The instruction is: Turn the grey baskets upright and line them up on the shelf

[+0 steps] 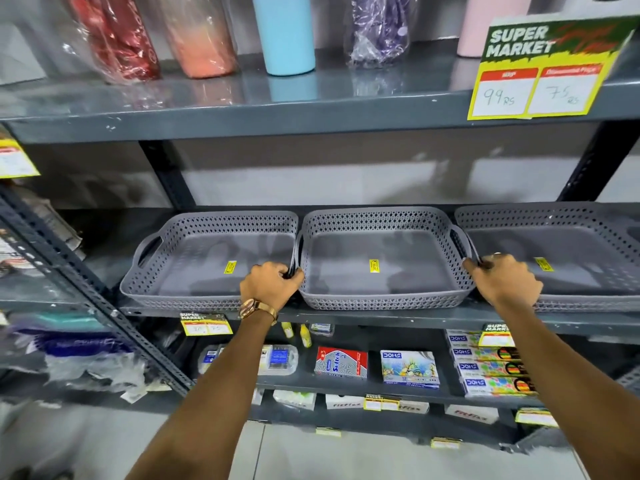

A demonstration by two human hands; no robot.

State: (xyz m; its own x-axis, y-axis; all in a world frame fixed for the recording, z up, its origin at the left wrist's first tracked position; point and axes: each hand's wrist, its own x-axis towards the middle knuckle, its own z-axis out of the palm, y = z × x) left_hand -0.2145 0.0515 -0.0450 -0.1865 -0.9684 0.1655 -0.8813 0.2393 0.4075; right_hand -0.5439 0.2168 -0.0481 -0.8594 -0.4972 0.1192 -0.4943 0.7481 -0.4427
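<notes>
Two bare forearms reach up from 6 o'clock toward the dark grey metal shelf [346, 318]. The left hand [268, 284], a gold wristwatch [256, 308] on its wrist, is clenched around the left handle of the middle grey perforated plastic basket [377, 261], fingers curled over the rim where it touches the left grey perforated basket [211, 258]. The right hand [504, 278] is closed over the middle basket's right handle, just beside the right grey perforated basket [568, 251] at 3 o'clock. All three baskets sit upright in a row, side by side, each with a small yellow sticker inside. At 1 o'clock hangs a yellow-and-green price sign [547, 67]
</notes>
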